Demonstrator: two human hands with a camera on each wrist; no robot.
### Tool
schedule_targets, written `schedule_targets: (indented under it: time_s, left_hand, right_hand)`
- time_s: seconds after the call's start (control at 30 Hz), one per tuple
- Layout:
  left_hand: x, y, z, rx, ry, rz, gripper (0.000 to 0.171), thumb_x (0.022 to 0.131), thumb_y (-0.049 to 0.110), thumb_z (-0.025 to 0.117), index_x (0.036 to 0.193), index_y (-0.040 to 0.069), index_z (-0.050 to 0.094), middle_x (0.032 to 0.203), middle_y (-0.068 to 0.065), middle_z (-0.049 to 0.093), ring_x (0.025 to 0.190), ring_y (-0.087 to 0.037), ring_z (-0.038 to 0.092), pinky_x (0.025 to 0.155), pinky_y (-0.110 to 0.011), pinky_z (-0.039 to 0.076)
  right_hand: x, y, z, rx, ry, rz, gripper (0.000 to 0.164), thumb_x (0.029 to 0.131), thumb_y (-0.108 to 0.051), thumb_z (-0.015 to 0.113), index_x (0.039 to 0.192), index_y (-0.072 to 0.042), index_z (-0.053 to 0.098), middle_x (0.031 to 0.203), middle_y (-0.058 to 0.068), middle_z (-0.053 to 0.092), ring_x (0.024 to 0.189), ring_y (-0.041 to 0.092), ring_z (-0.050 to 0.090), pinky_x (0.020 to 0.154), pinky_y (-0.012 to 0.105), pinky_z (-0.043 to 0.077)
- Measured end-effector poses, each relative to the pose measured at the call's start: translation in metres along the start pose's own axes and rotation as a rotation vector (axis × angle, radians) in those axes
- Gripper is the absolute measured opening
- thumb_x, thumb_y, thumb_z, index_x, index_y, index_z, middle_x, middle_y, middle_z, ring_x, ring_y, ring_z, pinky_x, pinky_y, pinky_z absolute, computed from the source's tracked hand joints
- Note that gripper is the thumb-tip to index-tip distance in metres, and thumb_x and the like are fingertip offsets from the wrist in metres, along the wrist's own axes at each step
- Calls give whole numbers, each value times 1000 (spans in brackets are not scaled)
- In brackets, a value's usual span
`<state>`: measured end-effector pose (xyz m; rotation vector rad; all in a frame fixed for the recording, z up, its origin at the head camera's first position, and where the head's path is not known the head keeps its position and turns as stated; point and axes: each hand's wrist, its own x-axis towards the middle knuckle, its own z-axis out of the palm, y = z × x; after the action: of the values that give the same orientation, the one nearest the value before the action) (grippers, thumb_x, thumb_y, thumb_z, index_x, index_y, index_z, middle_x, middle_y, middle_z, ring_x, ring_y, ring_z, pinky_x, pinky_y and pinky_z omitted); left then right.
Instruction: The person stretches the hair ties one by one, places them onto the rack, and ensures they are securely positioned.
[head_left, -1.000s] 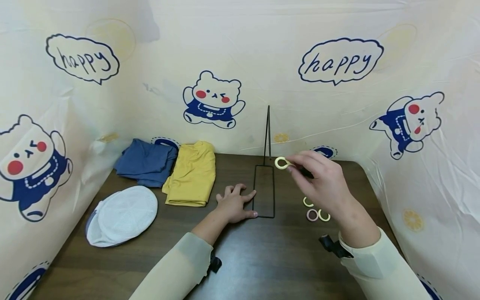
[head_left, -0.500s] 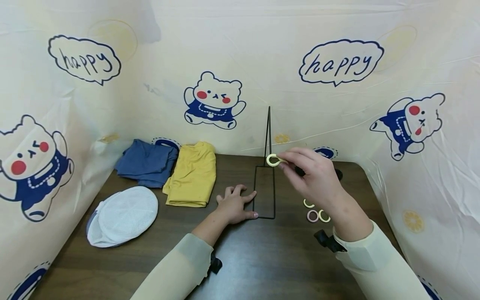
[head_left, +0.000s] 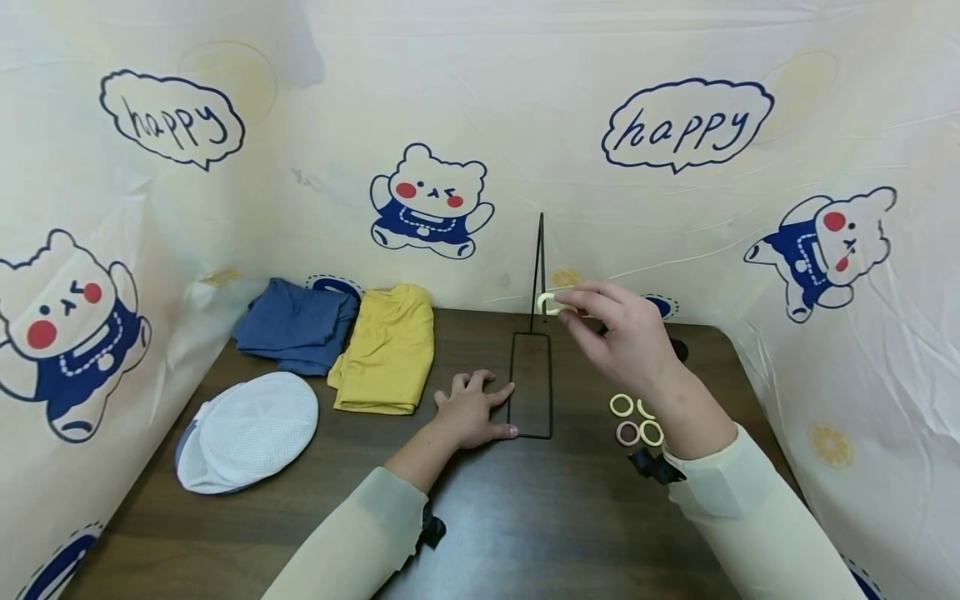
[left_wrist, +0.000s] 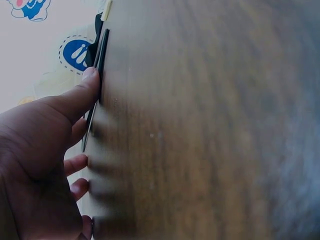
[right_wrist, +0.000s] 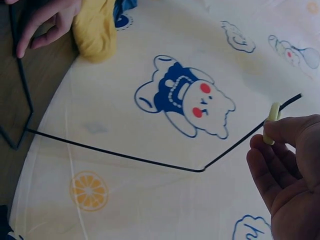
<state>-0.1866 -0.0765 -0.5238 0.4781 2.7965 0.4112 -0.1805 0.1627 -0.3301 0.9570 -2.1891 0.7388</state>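
Note:
A black wire stand has a rectangular base on the table, a tall upright and an arm bent off its top. My left hand rests at the base's left side, fingers spread, with thumb and forefinger touching the wire. In my right hand a pale yellow ring is pinched between thumb and fingers. The right wrist view has this ring at the arm, whose tip sticks out past it. A pink ring and several yellow rings lie on the table below the right hand.
On the left are a folded blue cloth, a folded yellow cloth and a white cap. Behind the right hand, a dark object is partly hidden. A printed curtain encloses the table's back and sides.
My right hand has moved left and away from me, bringing the yellow ring from beside the stand to its arm. The left hand keeps its place on the base.

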Motion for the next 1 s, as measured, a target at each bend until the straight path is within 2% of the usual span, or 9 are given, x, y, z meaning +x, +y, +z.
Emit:
schedule_targets:
  time_s: [0.2, 0.33, 0.53, 0.73, 0.83, 1.0]
  left_hand:
    - [0, 0, 0, -2, -4, -1, 84, 88, 72, 66, 160, 46, 34, 166, -2, 25, 143, -41, 25, 98, -68, 29]
    - [0, 0, -1, 5, -9, -2, 84, 88, 73, 66, 160, 46, 34, 166, -2, 25, 143, -41, 25, 98, -69, 30]
    - [1, 0, -3, 8, -8, 7, 84, 88, 72, 66, 161, 45, 34, 166, -2, 25, 144, -41, 25, 97, -68, 30]
    - [1, 1, -1, -4, -9, 11, 84, 88, 71, 67, 160, 45, 35, 166, -2, 25, 144, -42, 25, 96, -69, 30]
    - [1, 1, -1, -6, -8, 11, 83, 88, 71, 67, 160, 45, 35, 166, -2, 25, 144, -42, 25, 96, -69, 30]
    - [1, 1, 0, -3, -10, 11, 83, 88, 71, 67, 160, 45, 35, 166, -2, 25, 144, -42, 24, 96, -70, 30]
  right_hand:
    - [6, 12, 9, 0, -14, 22, 21, 91, -4, 79, 111, -8, 80, 109, 7, 74, 95, 23, 73, 75, 40, 60]
    - [11, 22, 15, 1, -13, 46, 21, 92, -5, 78, 114, -6, 79, 109, 7, 74, 93, 21, 73, 78, 40, 59]
    - [21, 39, 26, 10, -15, 88, 23, 94, -4, 76, 117, -5, 77, 111, 7, 73, 94, 20, 71, 84, 41, 57]
    - [28, 53, 34, 40, 8, 100, 23, 93, -1, 75, 116, -2, 76, 111, 10, 73, 93, 23, 71, 83, 42, 58]
    - [32, 59, 38, 51, 7, 138, 23, 94, -2, 74, 117, -2, 76, 112, 10, 72, 94, 23, 72, 83, 43, 58]
    - [40, 68, 45, 67, -17, 251, 25, 97, -9, 74, 121, -4, 75, 115, 9, 71, 99, 22, 72, 89, 40, 58]
